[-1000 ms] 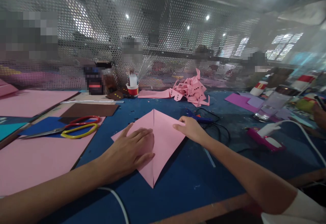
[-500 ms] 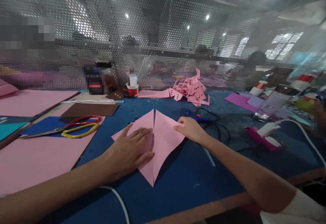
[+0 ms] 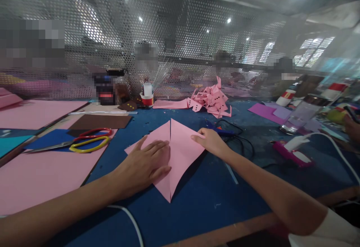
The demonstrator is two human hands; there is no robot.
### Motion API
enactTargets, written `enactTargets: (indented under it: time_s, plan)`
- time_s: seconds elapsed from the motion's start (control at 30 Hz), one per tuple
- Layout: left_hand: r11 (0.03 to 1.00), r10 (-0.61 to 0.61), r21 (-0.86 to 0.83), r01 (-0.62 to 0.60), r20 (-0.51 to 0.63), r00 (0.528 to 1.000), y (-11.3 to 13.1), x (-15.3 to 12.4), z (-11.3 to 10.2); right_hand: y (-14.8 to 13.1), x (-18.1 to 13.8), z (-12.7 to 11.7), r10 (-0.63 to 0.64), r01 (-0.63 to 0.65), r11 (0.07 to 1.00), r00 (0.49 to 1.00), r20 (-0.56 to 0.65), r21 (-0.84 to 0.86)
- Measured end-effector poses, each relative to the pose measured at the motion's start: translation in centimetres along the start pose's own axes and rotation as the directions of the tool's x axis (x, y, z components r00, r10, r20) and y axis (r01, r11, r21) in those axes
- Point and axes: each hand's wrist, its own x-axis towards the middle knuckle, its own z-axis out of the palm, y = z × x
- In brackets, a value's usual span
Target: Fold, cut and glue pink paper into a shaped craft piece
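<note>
A folded sheet of pink paper (image 3: 180, 153) lies on the blue table in front of me, with a seam running down its middle. My left hand (image 3: 142, 162) rests flat on its left half, fingers stretched out. At the right corner, my right hand (image 3: 209, 140) pinches the paper between thumb and fingers. That right half is lifted a little and casts a shadow on the table. Just beyond my right hand is a blue glue gun (image 3: 222, 130) with a black cord, partly hidden.
Scissors with red and yellow handles (image 3: 90, 140) lie on coloured sheets at left. Cut pink paper pieces (image 3: 212, 99) are heaped at the back, beside a paper cup (image 3: 146, 99). A magenta power strip (image 3: 292, 153) and a clear jar (image 3: 300, 114) are at right. Another person's hand (image 3: 351, 125) shows far right.
Almost nothing differs. Both hands keep their hold on the pink paper, and its right half is shifted very slightly. The other person's hand at far right now shows more clearly.
</note>
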Motion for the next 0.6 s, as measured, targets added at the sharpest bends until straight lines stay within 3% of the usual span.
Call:
enactTargets:
  time_s: [0.2, 0.6]
  plan:
    - [1.0, -0.014, -0.005, 0.014, 0.003, 1.0, -0.31, 0.18, -0.12, 0.07, -0.06, 0.0, 0.037, -0.041, 0.995, 0.998, 0.046, 0.09]
    - [1.0, 0.012, 0.007, -0.012, 0.006, 1.0, 0.06, -0.1, -0.24, 0.17, 0.07, 0.15, -0.002, 0.003, 0.999, 1.0, 0.021, -0.034]
